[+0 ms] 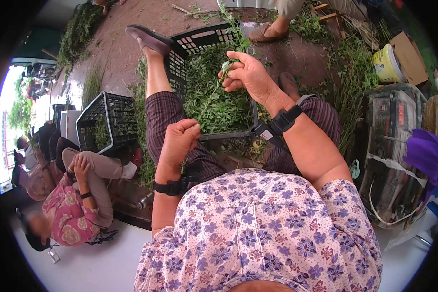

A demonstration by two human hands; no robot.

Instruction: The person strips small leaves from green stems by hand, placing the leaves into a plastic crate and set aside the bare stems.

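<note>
Between my two hands, a leafy green stem [213,94] slants over the crate. The closed fist of my left hand [180,140] grips its lower end at the near left corner. Higher up, my right hand [246,75] pinches the stem between thumb and fingers, its index finger stretched out. Another leafy length [237,33] sticks up past the right hand; whether it belongs to the same stem I cannot tell. Below lies a black plastic crate [226,136], filled with loose cut leaves [221,113], standing between my legs.
A second black crate [107,120] with some greens stands at left. Piles of stalks lie far left [78,33] and right [345,91]. At right are a yellow bucket [385,64] and a worn machine [390,153]. A seated person [73,204] is at left; another person's foot [272,33] is ahead.
</note>
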